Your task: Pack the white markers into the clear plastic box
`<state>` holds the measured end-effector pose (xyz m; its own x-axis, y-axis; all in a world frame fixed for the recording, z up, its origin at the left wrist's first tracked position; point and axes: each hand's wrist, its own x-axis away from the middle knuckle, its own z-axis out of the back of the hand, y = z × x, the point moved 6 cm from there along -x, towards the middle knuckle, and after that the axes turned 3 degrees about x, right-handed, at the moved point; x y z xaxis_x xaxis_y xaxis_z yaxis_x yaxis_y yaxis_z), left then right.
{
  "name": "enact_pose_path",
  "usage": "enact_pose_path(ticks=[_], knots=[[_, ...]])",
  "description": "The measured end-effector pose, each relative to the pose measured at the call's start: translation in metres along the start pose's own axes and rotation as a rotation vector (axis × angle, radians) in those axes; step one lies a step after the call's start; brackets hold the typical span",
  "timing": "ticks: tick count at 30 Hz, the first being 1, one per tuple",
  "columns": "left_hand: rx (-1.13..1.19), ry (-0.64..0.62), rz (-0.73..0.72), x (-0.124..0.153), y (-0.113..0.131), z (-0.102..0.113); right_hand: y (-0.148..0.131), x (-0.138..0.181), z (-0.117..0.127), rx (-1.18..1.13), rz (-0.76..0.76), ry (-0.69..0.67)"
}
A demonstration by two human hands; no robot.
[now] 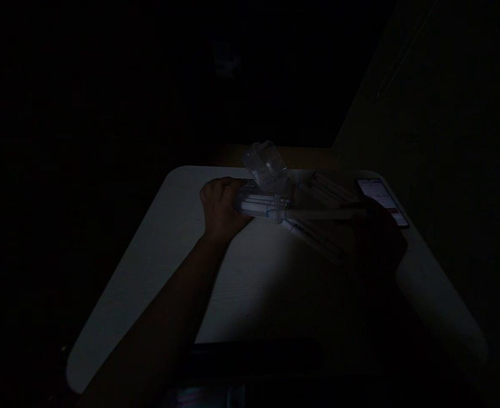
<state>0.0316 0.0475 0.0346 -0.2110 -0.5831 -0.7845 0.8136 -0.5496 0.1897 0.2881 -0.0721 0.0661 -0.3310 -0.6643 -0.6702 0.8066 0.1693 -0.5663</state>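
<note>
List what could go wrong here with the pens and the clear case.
1. The scene is very dark; the right hand is barely visible, so the pen it seems to feed into the case could miss the opening.
2. The open lid stands tilted over the case; a bump might snap it shut or strain it.
3. Loose pens lie near the phone by the table edge; a sweep could knock something off. The left hand steadies the case only at one end.
</note>
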Motion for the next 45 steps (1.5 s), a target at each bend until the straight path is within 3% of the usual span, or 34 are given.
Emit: enact_pose_path(ticks=[4,9,20,34,40,45], knots=[[-0.006,0.017,-0.006,0.0,-0.001,0.0,-0.003,0.002,-0.011,-0.038,-0.024,-0.154],[-0.008,0.003,-0.007,0.0,0.0,0.0,-0.008,0.005,-0.028,-0.031,0.107,-0.352],[0.005,-0.04,0.028,-0.001,0.002,0.001,-0.006,0.004,-0.027,-0.007,0.148,-0.211],[0.028,-0.007,0.021,-0.001,0.002,0.001,-0.012,0.008,-0.036,-0.057,0.151,-0.356],[0.015,-0.006,0.019,-0.001,0.002,0.001,-0.02,0.017,-0.048,-0.081,0.264,-0.533],[0.019,0.006,0.004,0.0,0.001,0.0,-0.026,0.02,-0.048,-0.18,0.331,-0.552]])
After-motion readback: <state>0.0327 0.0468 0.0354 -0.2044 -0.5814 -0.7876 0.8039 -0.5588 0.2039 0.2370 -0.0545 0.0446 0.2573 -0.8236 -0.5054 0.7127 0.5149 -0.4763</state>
